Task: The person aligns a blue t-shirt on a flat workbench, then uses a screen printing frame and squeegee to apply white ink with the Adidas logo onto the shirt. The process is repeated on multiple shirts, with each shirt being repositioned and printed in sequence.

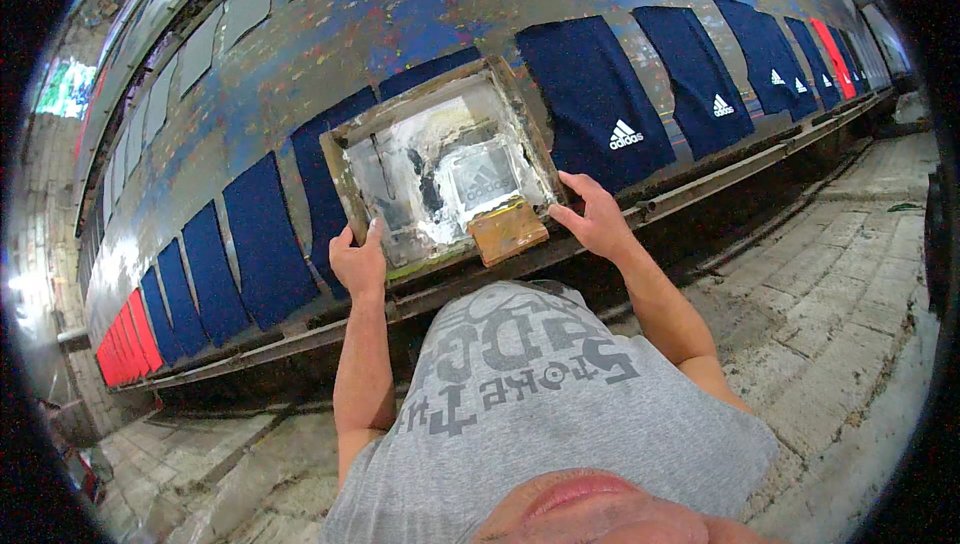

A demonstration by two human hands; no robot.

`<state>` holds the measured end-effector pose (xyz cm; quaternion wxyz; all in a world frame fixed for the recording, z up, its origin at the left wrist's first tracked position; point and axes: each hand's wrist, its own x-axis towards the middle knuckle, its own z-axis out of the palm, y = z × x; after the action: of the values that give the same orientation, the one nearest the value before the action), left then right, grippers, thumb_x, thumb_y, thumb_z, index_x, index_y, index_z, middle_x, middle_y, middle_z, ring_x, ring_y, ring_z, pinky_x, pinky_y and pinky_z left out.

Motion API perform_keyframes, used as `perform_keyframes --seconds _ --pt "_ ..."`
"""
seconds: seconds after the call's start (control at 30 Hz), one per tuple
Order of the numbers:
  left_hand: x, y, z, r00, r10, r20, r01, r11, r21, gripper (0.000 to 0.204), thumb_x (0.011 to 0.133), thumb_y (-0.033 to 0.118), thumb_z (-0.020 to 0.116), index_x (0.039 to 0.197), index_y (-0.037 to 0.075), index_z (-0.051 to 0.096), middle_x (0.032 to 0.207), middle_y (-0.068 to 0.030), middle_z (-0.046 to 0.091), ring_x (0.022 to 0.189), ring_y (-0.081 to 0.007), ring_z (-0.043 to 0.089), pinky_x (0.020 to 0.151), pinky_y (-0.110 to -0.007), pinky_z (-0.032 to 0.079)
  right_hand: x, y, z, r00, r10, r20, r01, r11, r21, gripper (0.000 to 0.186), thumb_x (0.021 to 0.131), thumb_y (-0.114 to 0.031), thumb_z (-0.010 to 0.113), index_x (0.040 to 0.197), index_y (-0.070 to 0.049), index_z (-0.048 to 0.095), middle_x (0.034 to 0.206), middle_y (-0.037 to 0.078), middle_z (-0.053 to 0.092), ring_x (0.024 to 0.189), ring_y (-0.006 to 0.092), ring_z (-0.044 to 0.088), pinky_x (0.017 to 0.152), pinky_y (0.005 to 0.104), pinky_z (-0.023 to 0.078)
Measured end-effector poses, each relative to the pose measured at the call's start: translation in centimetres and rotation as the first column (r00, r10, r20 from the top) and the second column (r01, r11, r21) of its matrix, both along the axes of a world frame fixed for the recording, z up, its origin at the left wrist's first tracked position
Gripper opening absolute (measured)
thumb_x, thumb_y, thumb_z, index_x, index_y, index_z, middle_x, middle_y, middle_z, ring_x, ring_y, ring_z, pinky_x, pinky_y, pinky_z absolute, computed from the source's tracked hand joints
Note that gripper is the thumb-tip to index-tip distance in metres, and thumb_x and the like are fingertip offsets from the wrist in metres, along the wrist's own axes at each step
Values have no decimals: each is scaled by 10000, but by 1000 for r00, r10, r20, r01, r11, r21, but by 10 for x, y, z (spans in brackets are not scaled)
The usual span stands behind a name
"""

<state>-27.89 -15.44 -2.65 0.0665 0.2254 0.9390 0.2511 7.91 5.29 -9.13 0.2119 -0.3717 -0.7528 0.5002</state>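
A wooden-edged printing screen (526, 134) lies over the long table in front of me, its mesh smeared with white ink around a small logo-shaped area. My left hand (360, 262) grips its near left corner, thumb on top of the edge. At the near right corner, my right hand (595, 219) is closed on the frame. A yellow-brown squeegee block (510, 234) rests inside the screen against its near side, between my hands and touched by neither. Beneath the screen, navy fabric pieces (325, 184) are partly hidden.
Navy cut panels (590, 84) with white prints lie along the table to the right. Unprinted navy panels (262, 234) and red ones (130, 339) continue left. Grey panels (250, 12) line the far side. The paint-stained table (400, 14) has a raised rail (740, 166) along its near edge.
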Motion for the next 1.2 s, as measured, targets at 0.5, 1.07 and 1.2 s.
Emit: perform_keyframes --seconds 0.5,1.07,1.2 --pt "10 -3 5 991 -66 -120 73 995 61 340 940 273 916 1158 27 829 950 -98 630 892 -297 638 822 -452 512 6 1 4 996 -43 -74 40 998 -45 604 940 -253 867 1438 36 685 1361 241 741 1291 389 707 1144 443 531" --pt "0 0 -9 995 -43 -90 42 999 -14 373 935 278 911 1173 4 823 1006 -125 663 949 -322 668 850 -455 525 0 4 -10 1000 -18 -3 18 992 -123 619 939 -303 866 1432 30 698 1370 239 740 1299 402 702 1144 458 531" --pt "-6 -4 -18 996 -45 -72 44 999 -13 388 933 297 909 1160 -5 820 1007 -125 656 952 -328 668 846 -465 523 0 5 -12 1000 -7 -8 6 995 -99 593 950 -253 856 1444 31 692 1339 201 738 1243 337 702 1090 418 542"
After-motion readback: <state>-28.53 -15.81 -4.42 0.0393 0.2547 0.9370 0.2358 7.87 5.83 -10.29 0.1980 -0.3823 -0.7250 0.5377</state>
